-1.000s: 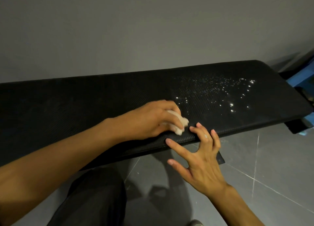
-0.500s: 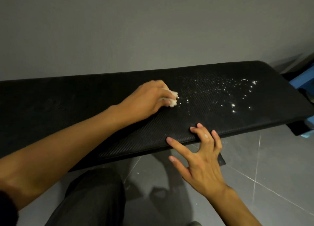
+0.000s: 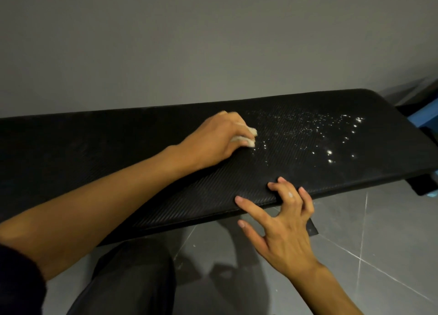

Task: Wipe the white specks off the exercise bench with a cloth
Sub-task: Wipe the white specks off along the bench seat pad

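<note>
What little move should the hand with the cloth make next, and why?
Probably slide the left hand and its cloth rightward along the bench. The white specks lie just right of the cloth, not yet wiped, while the right hand braces the near edge.

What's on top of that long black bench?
White specks toward the right end of the black padded bench; a left hand gripping a crumpled white cloth; a right hand touching the front edge. Anything beneath the left hand and forearm is hidden.

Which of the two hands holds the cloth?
The left hand grips the cloth on the bench; the right hand only touches its front edge.
</note>
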`<state>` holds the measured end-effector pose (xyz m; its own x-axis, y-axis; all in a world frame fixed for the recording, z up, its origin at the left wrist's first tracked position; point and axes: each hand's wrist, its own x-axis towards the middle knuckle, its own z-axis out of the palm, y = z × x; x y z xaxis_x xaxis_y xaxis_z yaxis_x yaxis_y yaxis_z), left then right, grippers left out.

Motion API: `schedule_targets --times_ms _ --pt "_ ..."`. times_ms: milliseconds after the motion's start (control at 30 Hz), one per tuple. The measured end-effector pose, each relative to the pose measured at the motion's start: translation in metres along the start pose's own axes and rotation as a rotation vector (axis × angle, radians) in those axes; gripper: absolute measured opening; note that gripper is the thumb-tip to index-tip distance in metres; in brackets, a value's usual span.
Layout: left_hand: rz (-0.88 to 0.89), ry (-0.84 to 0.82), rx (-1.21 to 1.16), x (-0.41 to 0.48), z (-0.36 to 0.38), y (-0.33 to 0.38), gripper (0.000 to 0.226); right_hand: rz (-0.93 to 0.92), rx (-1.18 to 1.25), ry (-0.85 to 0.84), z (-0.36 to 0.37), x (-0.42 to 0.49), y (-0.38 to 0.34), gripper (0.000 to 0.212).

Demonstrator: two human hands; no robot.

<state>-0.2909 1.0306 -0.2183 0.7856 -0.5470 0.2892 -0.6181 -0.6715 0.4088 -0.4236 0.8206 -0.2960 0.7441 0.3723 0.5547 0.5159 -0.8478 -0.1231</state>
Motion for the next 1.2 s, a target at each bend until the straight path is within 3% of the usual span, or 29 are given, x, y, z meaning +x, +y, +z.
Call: schedule_targets --times_ms 100,300,500,700,867,1067,1200 --pt "0.101 -0.038 -0.062 -0.011 0.006 0.010 0.019 -0.006 -0.007 0.014 0.002 0.000 0.002 0.047" --pt "-0.085 0.035 0.058 0.008 0.001 -0.010 0.024 -0.001 -0.011 0.001 0.003 0.000 0.003 0.045" --pt "0.119 -0.096 -0.077 -0.018 0.005 0.010 0.021 -0.007 -0.029 -0.003 0.005 0.000 0.005 0.047" --pt "-0.070 0.038 0.086 0.004 -0.004 -0.021 0.026 0.009 -0.025 -0.031 0.000 0.000 0.001 0.047" --pt "0.151 -0.061 0.007 -0.015 0.000 -0.006 0.025 0.019 -0.053 -0.058 -0.001 -0.001 -0.001 0.060" --pt "-0.192 0.146 0.170 0.027 -0.012 -0.056 0.025 0.022 -0.050 -0.067 -0.002 -0.001 -0.002 0.059" --pt "-0.016 -0.012 -0.030 0.022 -0.006 -0.025 0.022 0.020 -0.046 -0.066 -0.002 -0.002 -0.001 0.060"
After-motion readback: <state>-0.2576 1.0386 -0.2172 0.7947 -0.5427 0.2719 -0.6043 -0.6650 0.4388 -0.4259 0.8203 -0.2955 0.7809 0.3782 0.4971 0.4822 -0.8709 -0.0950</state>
